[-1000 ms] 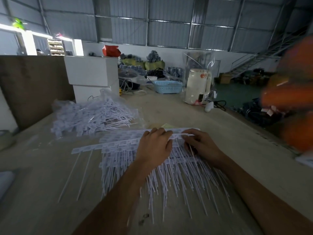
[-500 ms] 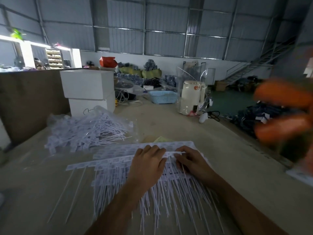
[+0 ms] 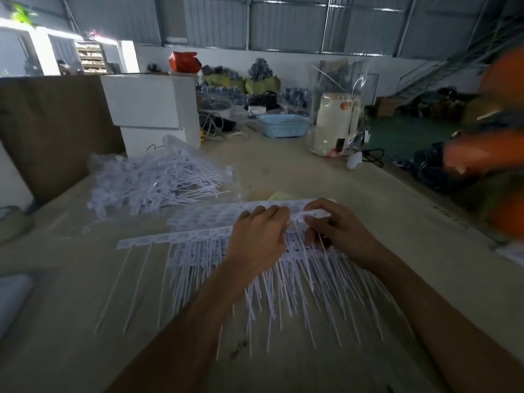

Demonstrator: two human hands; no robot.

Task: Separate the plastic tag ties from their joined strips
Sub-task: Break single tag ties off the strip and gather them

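Right in the middle of the pale beige counter point(image 3: 354, 199) sits a layered heap of white plastic tag-tie strips point(image 3: 204, 236), header bands running left to right and the thin tails fanning toward the camera. The left hand point(image 3: 256, 241) lies on top of the heap, palm down, with its fingers curled over the far band, so it looks like it's gripping the strip, though the fingertips are hidden. The right hand point(image 3: 337, 228) is just beside it, and its fingers point(image 3: 314, 207) pinch the end of that same white band, lifted a bit off the pile. Further back on the left is a clear plastic bag of loose white tag ties point(image 3: 158, 182), well apart from the hands. Behind that are stacked white boxes point(image 3: 150, 109), then a light blue plastic basket point(image 3: 283, 124) and a cream-coloured kettle-like appliance point(image 3: 334, 123). A blurry figure in orange point(image 3: 499, 154) is at the right edge.
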